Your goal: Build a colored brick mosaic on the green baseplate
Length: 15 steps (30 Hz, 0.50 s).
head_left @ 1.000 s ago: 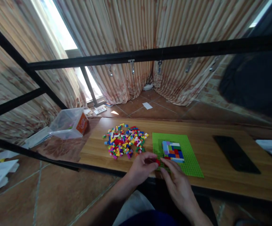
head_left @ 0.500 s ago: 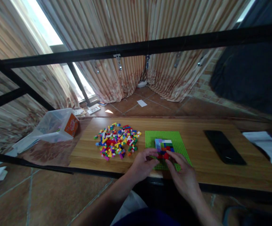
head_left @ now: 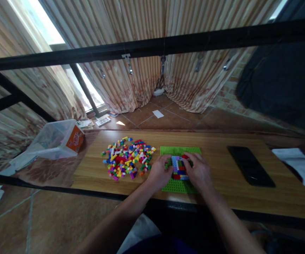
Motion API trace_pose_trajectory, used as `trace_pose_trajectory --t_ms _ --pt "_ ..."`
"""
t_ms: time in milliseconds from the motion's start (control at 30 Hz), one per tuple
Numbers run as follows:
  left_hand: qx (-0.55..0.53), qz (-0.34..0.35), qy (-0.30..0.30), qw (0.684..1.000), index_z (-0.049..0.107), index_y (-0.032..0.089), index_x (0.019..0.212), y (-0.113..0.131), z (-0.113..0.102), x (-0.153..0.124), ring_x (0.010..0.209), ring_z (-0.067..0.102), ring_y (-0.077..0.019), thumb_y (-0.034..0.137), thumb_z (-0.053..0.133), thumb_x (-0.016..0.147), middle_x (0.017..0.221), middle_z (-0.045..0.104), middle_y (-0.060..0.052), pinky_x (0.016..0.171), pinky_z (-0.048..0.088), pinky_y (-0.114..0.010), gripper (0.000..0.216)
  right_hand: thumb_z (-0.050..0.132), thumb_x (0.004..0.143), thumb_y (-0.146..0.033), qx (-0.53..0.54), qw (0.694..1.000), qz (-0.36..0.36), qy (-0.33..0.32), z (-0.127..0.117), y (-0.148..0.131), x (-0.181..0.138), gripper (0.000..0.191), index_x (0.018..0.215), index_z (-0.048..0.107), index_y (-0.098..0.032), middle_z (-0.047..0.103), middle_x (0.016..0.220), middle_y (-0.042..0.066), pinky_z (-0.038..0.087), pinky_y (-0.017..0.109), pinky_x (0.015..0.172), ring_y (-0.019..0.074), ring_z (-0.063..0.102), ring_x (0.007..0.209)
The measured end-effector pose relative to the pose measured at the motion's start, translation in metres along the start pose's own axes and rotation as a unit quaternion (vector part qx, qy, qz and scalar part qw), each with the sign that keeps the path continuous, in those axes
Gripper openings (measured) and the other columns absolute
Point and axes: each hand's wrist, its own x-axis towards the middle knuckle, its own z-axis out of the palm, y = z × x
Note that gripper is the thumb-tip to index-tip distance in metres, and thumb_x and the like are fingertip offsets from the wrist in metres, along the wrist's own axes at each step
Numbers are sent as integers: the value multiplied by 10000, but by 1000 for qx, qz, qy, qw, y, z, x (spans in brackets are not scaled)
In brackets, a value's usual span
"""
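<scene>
A green studded baseplate (head_left: pixel 180 187) lies on the wooden table, carrying a low block build of light blue, red, dark blue and white bricks (head_left: pixel 179 173). At the build's far right corner, my right hand (head_left: pixel 198 171) pinches a small red brick (head_left: pixel 184 156) between thumb and fingers. My left hand (head_left: pixel 160 172) rests along the build's left side, its thumb and fingertips apart and close to the light blue bricks. Whether it presses on them is hard to see. The fingers of my right hand cover the build's right side.
A spread heap of loose coloured bricks (head_left: pixel 127 158) lies left of the baseplate. A black phone-like slab (head_left: pixel 250 165) is on the right of the table (head_left: pixel 218 190). Beyond the left end stands a clear plastic box (head_left: pixel 54 141) with an orange label. A black metal bar (head_left: pixel 152 47) crosses ahead.
Both hands have moved from the near side of the build to its far part. The red brick is now at the far right corner. The baseplate sits straighter, and the view has shifted slightly.
</scene>
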Motion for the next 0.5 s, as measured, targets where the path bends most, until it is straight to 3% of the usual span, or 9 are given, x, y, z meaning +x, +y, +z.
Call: trace_pose_trajectory --t_ms 333,500 --pt "45 42 -22 998 564 189 1209 -1 -1 8 1028 622 -193 141 538 792 1181 625 -70 933 504 -327 420 439 920 -335 -26 994 -54 -90 -7 11 11 305 1045 685 -205 666 1006 83 443 409 853 249 554 945" --pt "62 46 -22 997 564 190 1211 -1 -2 8 1041 617 -196 153 530 804 1189 622 -71 949 497 -331 410 452 906 -320 -20 993 -54 -102 -9 11 16 280 972 700 -210 666 956 81 456 410 831 246 565 913"
